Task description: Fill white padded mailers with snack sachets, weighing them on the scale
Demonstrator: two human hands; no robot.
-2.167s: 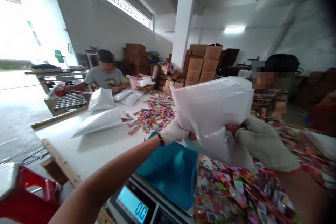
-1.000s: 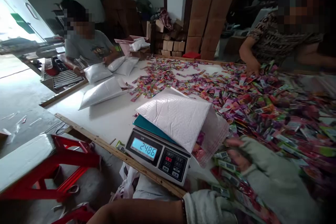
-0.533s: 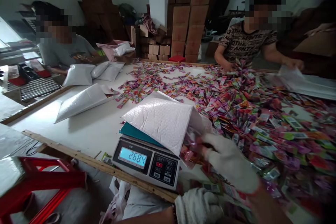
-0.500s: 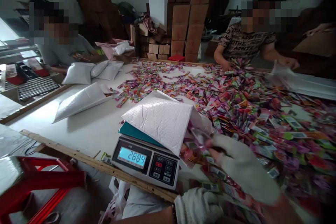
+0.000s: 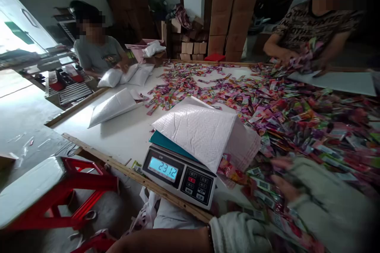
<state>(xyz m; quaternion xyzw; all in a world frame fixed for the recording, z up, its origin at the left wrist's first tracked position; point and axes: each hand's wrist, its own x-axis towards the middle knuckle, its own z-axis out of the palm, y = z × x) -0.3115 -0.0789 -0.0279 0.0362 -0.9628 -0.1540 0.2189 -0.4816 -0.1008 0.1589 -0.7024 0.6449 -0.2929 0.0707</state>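
Observation:
A white padded mailer bag lies tilted on a digital scale, its mouth facing right with small packets showing inside. The lit display reads 231.2. My right hand, in a pale glove with bare fingertips, hovers right of the bag's mouth over the packets; it is blurred, its thumb and fingers apart, and I see nothing held. My left hand, gloved too, rests at the near table edge below the scale. Its fingers are curled in, and whatever is under them is hidden.
Another open mailer lies left of the scale, with filled white mailers behind. Two people sit across the table, one handling packets at the right. A wooden strip edges the table. A red and white stool stands at left.
My right hand has moved right, away from the bag's mouth. The display has dropped from about 288.4 to 231.2. The view has shifted left; the person at right now holds a bunch of packets.

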